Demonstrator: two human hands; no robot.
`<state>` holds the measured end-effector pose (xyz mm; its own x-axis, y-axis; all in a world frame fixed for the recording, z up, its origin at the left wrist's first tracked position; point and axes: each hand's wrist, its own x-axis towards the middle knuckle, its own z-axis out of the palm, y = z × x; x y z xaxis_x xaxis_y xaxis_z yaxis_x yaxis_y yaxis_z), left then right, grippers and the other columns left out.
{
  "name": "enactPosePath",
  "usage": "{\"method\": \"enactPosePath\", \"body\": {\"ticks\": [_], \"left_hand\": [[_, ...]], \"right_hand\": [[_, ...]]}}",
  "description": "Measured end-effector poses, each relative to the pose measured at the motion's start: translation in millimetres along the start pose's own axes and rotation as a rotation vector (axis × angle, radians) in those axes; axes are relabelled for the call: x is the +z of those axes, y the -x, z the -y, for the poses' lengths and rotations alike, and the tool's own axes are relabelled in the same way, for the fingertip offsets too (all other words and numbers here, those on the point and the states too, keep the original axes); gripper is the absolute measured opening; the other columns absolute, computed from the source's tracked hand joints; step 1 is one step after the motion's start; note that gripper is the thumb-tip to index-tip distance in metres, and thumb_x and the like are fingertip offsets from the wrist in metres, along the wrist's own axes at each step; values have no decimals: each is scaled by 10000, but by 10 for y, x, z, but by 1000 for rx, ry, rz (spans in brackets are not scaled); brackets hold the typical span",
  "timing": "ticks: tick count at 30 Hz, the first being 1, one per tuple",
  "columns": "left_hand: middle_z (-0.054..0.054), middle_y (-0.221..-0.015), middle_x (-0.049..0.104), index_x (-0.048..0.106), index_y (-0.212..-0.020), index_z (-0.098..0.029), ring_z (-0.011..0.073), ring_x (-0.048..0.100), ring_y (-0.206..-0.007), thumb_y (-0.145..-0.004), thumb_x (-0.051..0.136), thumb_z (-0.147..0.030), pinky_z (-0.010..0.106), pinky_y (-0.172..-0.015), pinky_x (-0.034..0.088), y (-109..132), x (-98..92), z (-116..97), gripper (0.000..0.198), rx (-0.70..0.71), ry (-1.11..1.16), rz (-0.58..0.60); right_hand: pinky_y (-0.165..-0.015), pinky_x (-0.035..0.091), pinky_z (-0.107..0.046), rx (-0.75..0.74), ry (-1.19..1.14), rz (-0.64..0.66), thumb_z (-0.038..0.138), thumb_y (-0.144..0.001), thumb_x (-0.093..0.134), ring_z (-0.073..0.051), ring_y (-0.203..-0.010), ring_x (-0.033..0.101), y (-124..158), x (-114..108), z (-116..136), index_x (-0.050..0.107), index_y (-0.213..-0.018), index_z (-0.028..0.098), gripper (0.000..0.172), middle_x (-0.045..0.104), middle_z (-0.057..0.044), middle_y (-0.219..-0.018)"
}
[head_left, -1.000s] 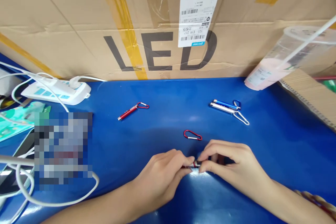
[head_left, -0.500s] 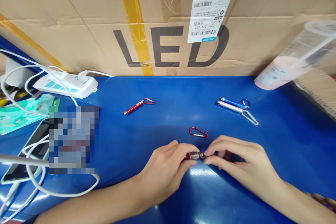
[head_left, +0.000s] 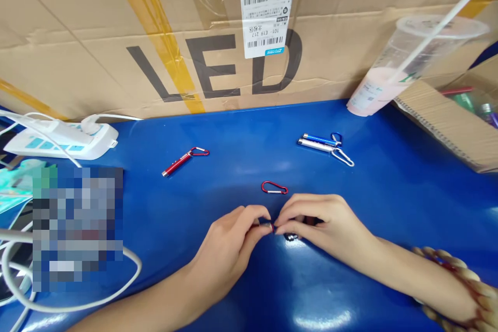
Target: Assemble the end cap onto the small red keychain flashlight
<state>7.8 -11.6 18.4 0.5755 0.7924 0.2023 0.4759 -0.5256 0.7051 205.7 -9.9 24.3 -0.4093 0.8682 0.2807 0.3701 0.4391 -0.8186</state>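
Piece of red and silver (head_left: 268, 226), mostly hidden by fingers, sits between two hands at a blue counter (head_left: 229, 176). The left hand (head_left: 232, 238) keeps its grip closed on it; the right hand (head_left: 324, 218) has its grip pinched nearly together at the piece's end, its hold unclear. A silvery part (head_left: 291, 237) shows just below the right grip. Just beyond both grips lies a red carabiner (head_left: 274, 191); farther out, a red penlight (head_left: 177, 164) lies left, a blue penlight (head_left: 319, 139) and silver penlight (head_left: 317, 145) right.

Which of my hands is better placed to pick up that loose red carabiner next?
Right hand, probably: it sits nearer the red carabiner than the left hand does, though both hands look occupied.
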Motion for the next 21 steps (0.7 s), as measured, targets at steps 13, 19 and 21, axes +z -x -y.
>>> {"method": "enactPosePath", "body": {"ticks": [13,19,21], "left_hand": [[18,-915,587,460,-1198,-246,156,563,-833,-916,362,-56,288,-761,451,12,-27,8,354,-52,70,-176],[12,-899,582,521,-1091,-228,151,546,-822,-902,391,-27,275,-742,420,-15,-43,0,306,-57,92,-199],[6,-896,582,519,-1086,-230,146,545,-819,-898,401,-25,268,-741,417,-16,-42,-4,302,-59,107,-200]], "right_hand": [[-498,500,-158,-47,59,12,318,-803,675,-100,-641,635,32,13,-20,705,-845,172,156,689,-26,-790],[-514,510,-168,46,66,55,140,-817,623,-111,-671,646,13,8,-40,704,-873,176,105,698,-28,-820],[-562,526,-180,54,54,53,91,-825,585,-119,-712,660,4,-3,-28,707,-870,174,155,711,-30,-842]]}}
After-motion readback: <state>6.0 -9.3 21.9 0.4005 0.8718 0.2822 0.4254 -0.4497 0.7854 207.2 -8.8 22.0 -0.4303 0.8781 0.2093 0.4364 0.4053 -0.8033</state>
